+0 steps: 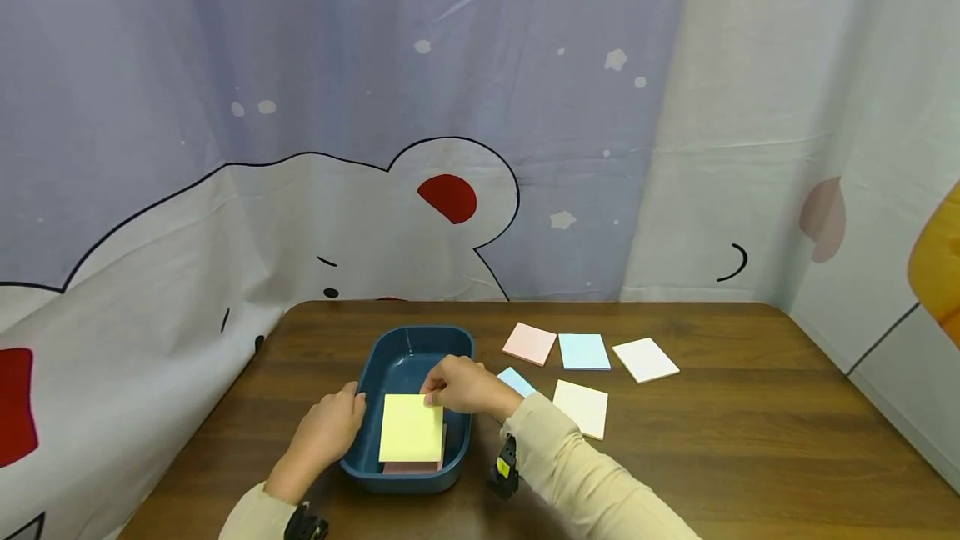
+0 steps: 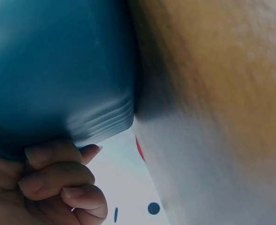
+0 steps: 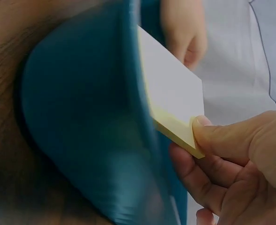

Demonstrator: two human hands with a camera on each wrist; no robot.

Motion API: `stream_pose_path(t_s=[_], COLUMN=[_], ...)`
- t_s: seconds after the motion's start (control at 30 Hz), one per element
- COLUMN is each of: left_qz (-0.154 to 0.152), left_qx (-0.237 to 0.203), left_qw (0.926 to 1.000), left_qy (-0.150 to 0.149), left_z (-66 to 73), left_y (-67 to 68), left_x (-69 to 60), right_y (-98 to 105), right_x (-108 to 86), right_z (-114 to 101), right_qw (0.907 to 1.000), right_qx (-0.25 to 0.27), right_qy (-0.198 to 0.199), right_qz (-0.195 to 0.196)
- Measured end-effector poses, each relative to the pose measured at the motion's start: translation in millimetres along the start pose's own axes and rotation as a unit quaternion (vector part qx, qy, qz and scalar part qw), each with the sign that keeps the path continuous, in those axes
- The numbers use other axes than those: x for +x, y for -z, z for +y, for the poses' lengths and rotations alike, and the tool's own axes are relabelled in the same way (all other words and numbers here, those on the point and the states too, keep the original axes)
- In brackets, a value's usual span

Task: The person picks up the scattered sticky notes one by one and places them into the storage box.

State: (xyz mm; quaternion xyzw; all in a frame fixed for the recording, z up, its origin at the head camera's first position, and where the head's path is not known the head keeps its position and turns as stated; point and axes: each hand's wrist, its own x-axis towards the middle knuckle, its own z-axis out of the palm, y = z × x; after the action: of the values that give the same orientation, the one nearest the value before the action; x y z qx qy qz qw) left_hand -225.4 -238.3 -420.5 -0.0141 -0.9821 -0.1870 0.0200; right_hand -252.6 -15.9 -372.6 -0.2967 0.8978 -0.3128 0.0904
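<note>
My right hand (image 1: 467,386) pinches a yellow sticky note pad (image 1: 411,430) by its far right corner. In the right wrist view, thumb and fingers clasp the corner of the pad (image 3: 173,86), which shows a thin stacked edge. The pad is over the inside of a dark blue plastic bin (image 1: 405,483), above a pink pad (image 1: 411,467) that it mostly covers. With curled fingers, my left hand (image 1: 330,427) grips the bin's left rim; the left wrist view shows these fingers (image 2: 58,176) against the bin wall (image 2: 58,70).
Right of the bin, on the wooden table (image 1: 720,448), lie a pink pad (image 1: 529,343), a light blue pad (image 1: 584,352), a white pad (image 1: 646,360) and a cream pad (image 1: 581,408). Another blue pad (image 1: 517,381) is partly behind my right forearm. A printed curtain (image 1: 570,132) hangs behind.
</note>
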Motion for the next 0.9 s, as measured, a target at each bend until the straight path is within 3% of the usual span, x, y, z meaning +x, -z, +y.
stream_pose_path(t_s=[0.57, 0.9], left_qz=[-0.012, -0.003], left_qx=[-0.001, 0.001], left_qw=[0.9999, 1.0], left_qy=[0.011, 0.007], left_z=[-0.2, -1.1], left_y=[-0.6, -1.6], left_x=[2.1, 2.0], right_y=[-19.6, -24.5], right_x=[3.3, 4.2], right_z=[-3.6, -2.9], right_qw=[0.9983, 0.9949], right_qx=[-0.053, -0.1], right_qy=[-0.021, -0.011], right_qz=[-0.011, -0.004])
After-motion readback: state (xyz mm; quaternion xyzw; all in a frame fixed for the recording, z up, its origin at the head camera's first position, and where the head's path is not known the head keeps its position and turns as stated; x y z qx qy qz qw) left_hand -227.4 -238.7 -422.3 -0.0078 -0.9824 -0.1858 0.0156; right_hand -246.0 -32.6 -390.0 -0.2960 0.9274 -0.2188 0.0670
